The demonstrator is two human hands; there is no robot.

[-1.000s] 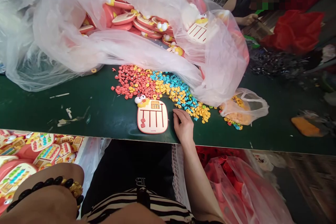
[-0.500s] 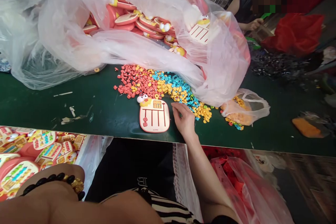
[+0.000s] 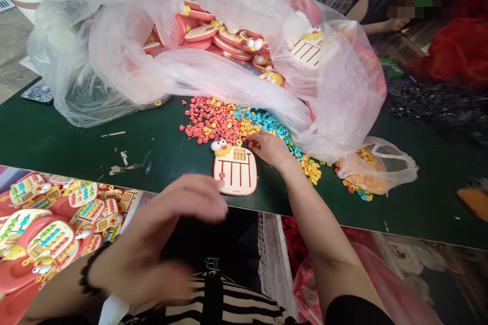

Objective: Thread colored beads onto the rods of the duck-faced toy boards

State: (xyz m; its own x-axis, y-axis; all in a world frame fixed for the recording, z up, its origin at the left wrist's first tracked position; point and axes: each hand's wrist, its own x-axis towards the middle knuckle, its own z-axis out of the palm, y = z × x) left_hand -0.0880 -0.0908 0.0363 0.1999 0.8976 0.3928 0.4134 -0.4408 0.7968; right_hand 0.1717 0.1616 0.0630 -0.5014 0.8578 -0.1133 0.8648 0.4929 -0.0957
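A cream-and-red toy board with a chicken head (image 3: 240,175) lies flat on the green table, small red pieces in its leftmost slot. My right hand (image 3: 272,150) reaches just beyond the board's upper right corner. Its fingers are curled together at the edge of a pile of small red pieces (image 3: 206,119), yellow pieces (image 3: 249,127) and blue pieces (image 3: 272,122). What the fingertips hold is too small to make out. My left hand (image 3: 160,238), smeared by motion, is raised in front of the table edge, thumb and fingers apart, with nothing in it.
A large clear plastic bag (image 3: 213,78) full of similar boards lies across the back of the green table (image 3: 76,137). Right of the pile sits a small bag of yellow pieces (image 3: 366,170). Boards with coloured pieces (image 3: 49,233) fill the lower left. A person works at the upper right.
My left hand has come up from the lower left towards the table edge. My right hand has moved up to the pile's edge. The view has shifted, so the table things appear farther right.
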